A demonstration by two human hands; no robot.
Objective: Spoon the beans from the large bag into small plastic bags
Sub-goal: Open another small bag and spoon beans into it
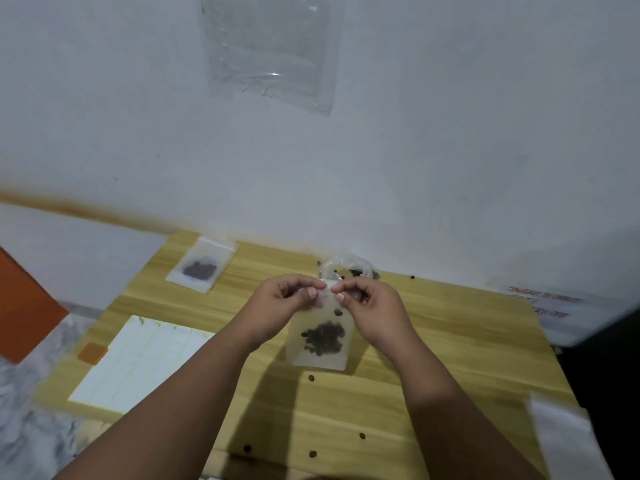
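In the head view, a small translucent plastic bag (320, 360) with a cluster of dark beans (323, 337) inside is held upright at the middle of the light wooden table (433, 375). Its top edge is pinched in the grip of the left hand (285, 297) and of the right hand (372, 304). A second small bag of dark beans (201, 266) is laid flat at the table's far left. Behind the hands a large clear bag (346, 266) is seen, with a few beans inside. Two small filled bags are counted, and at least five loose beans (311, 377) on the table.
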